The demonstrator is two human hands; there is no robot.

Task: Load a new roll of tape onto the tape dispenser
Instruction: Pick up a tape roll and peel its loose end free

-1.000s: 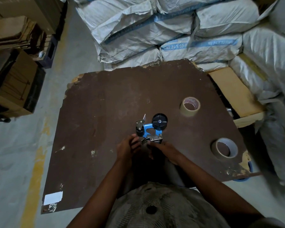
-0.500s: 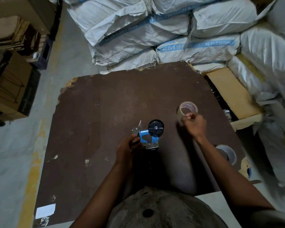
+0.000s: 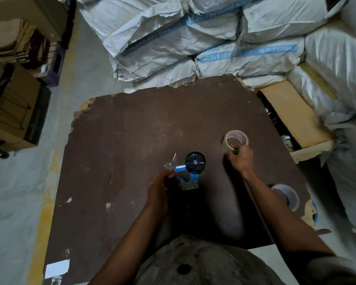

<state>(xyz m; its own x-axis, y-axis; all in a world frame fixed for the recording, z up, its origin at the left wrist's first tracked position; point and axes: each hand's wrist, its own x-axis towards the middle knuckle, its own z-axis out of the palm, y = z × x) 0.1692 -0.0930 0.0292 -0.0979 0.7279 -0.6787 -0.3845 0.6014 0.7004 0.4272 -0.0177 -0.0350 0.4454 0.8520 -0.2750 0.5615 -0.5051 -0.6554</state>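
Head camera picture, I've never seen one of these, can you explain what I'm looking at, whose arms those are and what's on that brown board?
There is no machine here. The camera sits on a person's head and looks down, so the two arms reaching in from the bottom are that person's own. The brown board is the work surface, with stacked white sacks behind it. The left hand grips a blue tape dispenser, whose black wheel has no roll on it yet. The right hand holds the near edge of a tan tape roll that sits on the board. A second, paler tape roll lies near the board's right edge, partly hidden by the right forearm.
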